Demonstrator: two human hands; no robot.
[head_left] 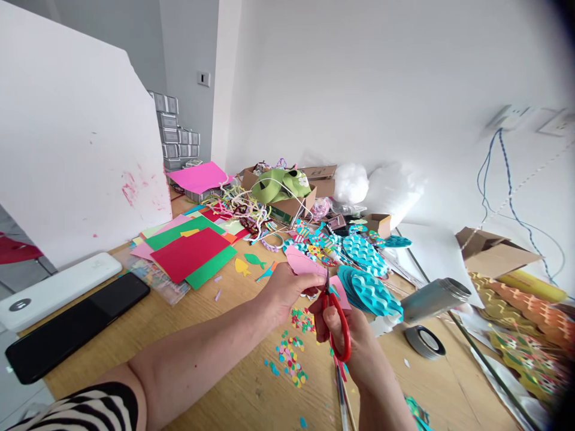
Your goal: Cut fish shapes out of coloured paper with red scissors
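Note:
My left hand [281, 291] is closed on a piece of pink paper [302, 262], held above the wooden table [233, 335]. My right hand [345, 341] grips red-handled scissors [338, 326], whose blades point up into the pink paper's edge. Small coloured paper scraps [291, 356] lie on the table just below both hands. Blue scalloped paper discs [371, 290] sit right behind the scissors.
Sheets of red, green and pink paper [191, 251] lie at the left. A black phone [72, 326] and white power bank [54, 290] rest near the left edge. A metal flask [433, 297] and its lid [424, 341] are at the right. Cardboard boxes [287, 200] and a large white board [76, 143] stand behind.

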